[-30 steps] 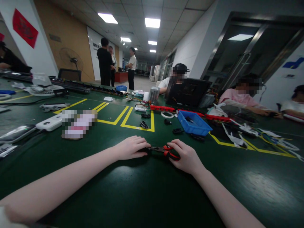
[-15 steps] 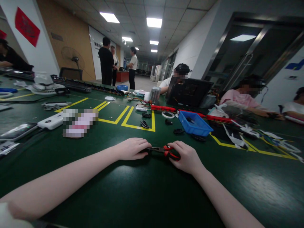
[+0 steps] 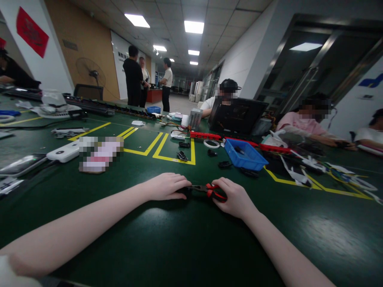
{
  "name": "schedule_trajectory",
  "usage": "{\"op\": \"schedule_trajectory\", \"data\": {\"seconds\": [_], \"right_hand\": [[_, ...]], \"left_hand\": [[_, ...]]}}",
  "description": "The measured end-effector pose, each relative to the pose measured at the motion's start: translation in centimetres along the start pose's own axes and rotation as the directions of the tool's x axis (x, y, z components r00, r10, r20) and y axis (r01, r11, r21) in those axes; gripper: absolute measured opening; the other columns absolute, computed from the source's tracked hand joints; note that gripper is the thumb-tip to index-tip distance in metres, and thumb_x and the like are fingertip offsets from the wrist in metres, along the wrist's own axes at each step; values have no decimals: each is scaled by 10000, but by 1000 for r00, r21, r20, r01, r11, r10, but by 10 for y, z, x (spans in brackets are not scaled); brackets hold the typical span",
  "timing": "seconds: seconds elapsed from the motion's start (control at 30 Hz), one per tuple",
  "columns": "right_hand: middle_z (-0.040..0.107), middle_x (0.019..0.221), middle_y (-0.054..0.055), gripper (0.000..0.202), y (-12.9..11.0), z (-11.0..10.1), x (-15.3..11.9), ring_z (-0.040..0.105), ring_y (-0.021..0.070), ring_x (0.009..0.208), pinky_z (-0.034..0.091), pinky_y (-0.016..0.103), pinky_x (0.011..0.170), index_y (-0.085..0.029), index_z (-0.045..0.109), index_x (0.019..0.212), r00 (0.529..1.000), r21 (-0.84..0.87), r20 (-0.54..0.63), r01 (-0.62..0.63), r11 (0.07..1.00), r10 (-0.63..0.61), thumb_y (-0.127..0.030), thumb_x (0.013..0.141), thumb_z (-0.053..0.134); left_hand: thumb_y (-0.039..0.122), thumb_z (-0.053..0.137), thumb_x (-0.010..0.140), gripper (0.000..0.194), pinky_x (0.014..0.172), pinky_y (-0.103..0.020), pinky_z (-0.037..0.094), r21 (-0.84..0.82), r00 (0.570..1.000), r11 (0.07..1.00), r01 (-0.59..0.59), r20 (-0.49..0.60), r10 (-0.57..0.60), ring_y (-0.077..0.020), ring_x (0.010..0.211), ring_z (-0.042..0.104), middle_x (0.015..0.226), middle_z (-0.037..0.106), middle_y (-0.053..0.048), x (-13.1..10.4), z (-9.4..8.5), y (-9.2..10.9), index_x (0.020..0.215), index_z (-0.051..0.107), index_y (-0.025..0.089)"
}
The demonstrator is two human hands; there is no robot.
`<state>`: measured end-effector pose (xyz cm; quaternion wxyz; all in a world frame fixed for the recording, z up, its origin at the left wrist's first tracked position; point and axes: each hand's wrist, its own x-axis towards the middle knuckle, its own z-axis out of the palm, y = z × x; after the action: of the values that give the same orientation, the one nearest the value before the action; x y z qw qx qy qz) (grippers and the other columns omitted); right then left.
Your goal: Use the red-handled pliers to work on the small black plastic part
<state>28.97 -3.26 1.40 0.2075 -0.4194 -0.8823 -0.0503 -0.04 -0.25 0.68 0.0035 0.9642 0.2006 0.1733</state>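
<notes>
The left hand (image 3: 167, 186) has its fingers and thumb pinched together on a small black part (image 3: 188, 191), over the middle of the table (image 3: 191, 239); the full shape is hidden (the fingertips cover most of it). The part is probably light and stiff, likely hard plastic, and thin bits might snap, so its sides seem the place to hold. Next come the pliers (image 3: 204, 188), nose pointing at the part; whether the tips grip it is too small to tell. They should be rigid, heavier and slick at the metal, so the red-and-black handles are the best hold, and the right hand (image 3: 235, 197) is wrapped around them. As for writing, the red poster (image 3: 32, 32) bears a dark character, unreadable; the wall sign (image 3: 122, 56) has blurred lettering; the blue mark (image 3: 371, 81) shows no readable brand.
</notes>
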Motion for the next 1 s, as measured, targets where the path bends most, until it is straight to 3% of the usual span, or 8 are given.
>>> {"op": "schedule_trajectory", "data": {"seconds": [0.27, 0.63, 1.0], "right_hand": [[652, 999, 62, 258, -3, -2, 1, 646, 216, 880, 541, 337, 745, -221, 579, 1026, 998, 78, 47, -44, 996, 41, -274, 784, 649], [657, 1007, 69, 280, -1, -1, 0, 649, 229, 894, 542, 352, 756, -222, 578, 1043, 1000, 73, -9, -26, 997, 27, -268, 775, 644], [650, 1009, 72, 301, -1, -1, -1, 643, 230, 886, 541, 356, 746, -217, 569, 1061, 999, 36, 19, -27, 999, 27, -250, 771, 643]], "left_hand": [[343, 522, 973, 306, 855, -326, 502, -47, 1000, 999, 21, -16, -21, -220, 1012, 631, 1135, 638, -91, 0, 2, -1, 1225, 499, 171], [298, 493, 986, 304, 899, -342, 506, -98, 998, 995, -3, -60, -2, -218, 1061, 605, 1181, 627, -106, -2, 1, -2, 1262, 506, 173], [288, 486, 990, 310, 915, -333, 503, -120, 999, 993, 15, -36, -19, -215, 1084, 595, 1188, 624, -105, -2, 0, 0, 1278, 496, 173]]}}
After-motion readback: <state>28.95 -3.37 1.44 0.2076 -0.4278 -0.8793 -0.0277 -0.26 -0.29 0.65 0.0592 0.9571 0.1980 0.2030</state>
